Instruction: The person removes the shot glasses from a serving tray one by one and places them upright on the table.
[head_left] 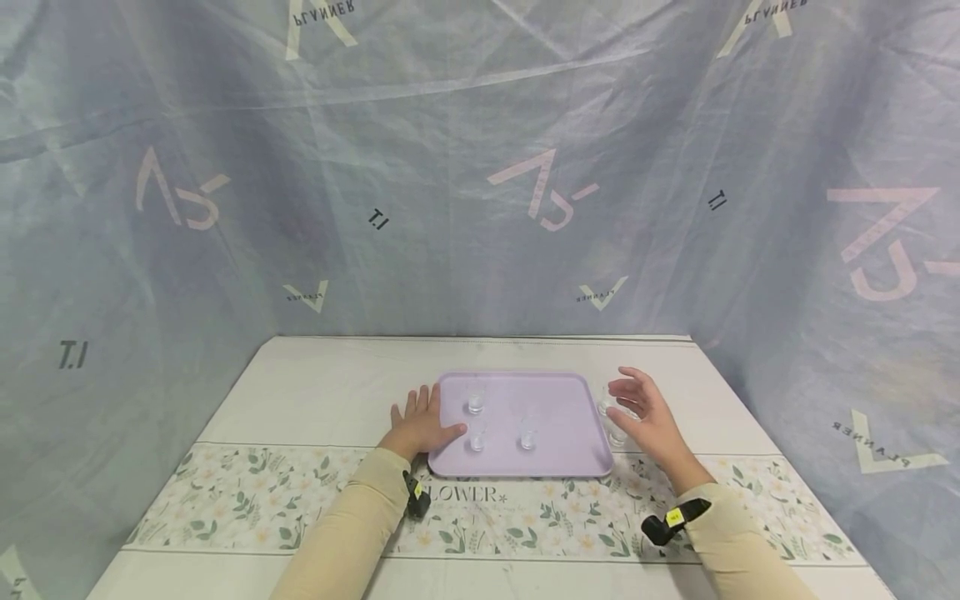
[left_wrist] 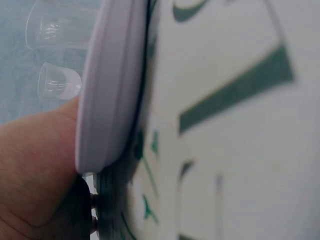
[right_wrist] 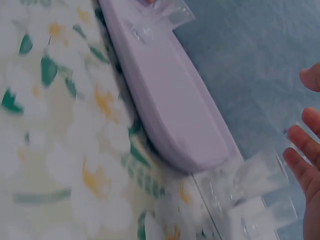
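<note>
A lilac tray (head_left: 555, 417) lies on the table with three small clear shot glasses on it: one toward the back (head_left: 476, 403), one nearer the front (head_left: 477, 440) and one near the middle (head_left: 528, 437). My left hand (head_left: 420, 423) rests at the tray's left edge, fingers spread and thumb reaching over the rim. Beyond the tray's right edge, my right hand (head_left: 647, 415) hovers with fingers loosely bent and apart, gripping nothing. Close by it stand more clear glasses (head_left: 617, 433), partly hidden by the hand; the right wrist view shows them beside the tray corner (right_wrist: 257, 175).
A white tablecloth (head_left: 337, 375) with a floral band (head_left: 540, 521) covers the table. Grey-blue printed curtains (head_left: 465, 250) hang behind and at both sides.
</note>
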